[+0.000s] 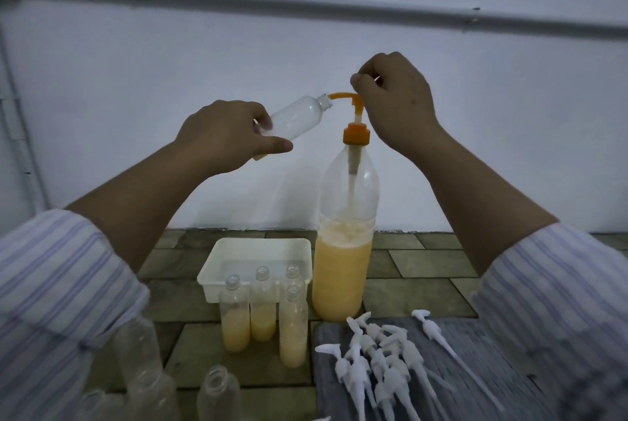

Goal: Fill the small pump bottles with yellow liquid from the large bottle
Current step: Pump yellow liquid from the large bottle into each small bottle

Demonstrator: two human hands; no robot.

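The large bottle (341, 250), roughly half full of yellow liquid, is stood upright on the counter (424, 271) beside a white tray (234, 250), so that its orange pump (355, 114) can be worked from above. Three part-filled bottles (263, 318) are grouped in front of the tray, presumably set aside as done or awaiting topping up; empty ones (217, 393) are kept nearest the person, and white pump heads (377, 359) are heaped on a grey cloth. A small bottle (292, 118) is tilted with its mouth at the spout, apparently so the liquid runs in; a little yellow is seen at its base. It is gripped low by the left hand (224, 135), fingers curled round it. The pump head is pressed or pinched by the right hand (397, 97), fingers bunched together on it.
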